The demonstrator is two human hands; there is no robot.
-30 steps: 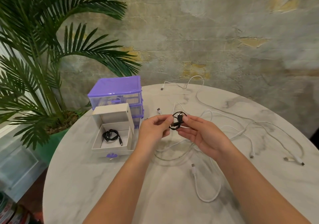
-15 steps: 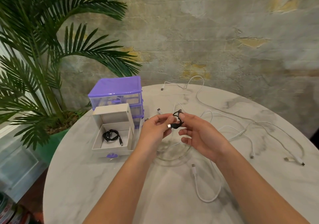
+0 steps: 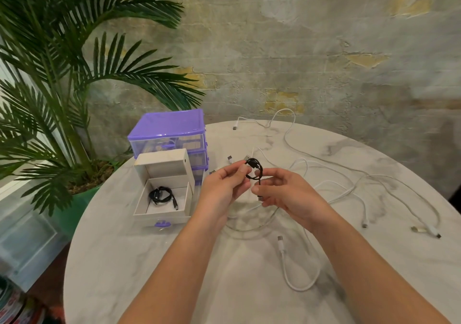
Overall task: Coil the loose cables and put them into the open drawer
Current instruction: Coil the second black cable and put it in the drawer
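Observation:
A short black cable [image 3: 255,169] is wound into a small loop above the table's middle. My left hand [image 3: 224,186] pinches the loop from the left. My right hand [image 3: 287,194] grips its right side, and the cable's free plug end hangs down against the right fingers. To the left, the open drawer [image 3: 162,215] of a purple organizer [image 3: 169,129] is pulled out; a coiled black cable [image 3: 162,195] lies inside it. Several loose white cables [image 3: 349,189] sprawl over the right half of the table, one short one [image 3: 296,271] near my right forearm.
The round marble table [image 3: 124,261] drops off at its left and front edges. A potted palm [image 3: 62,99] stands beyond the left rim. A white box lid [image 3: 164,164] stands upright at the back of the open drawer. A rough plaster wall is behind.
The black loop has been turned between both hands and now sits a bit tighter; its plug end has swung down beside my right fingers. Both hands stayed in place.

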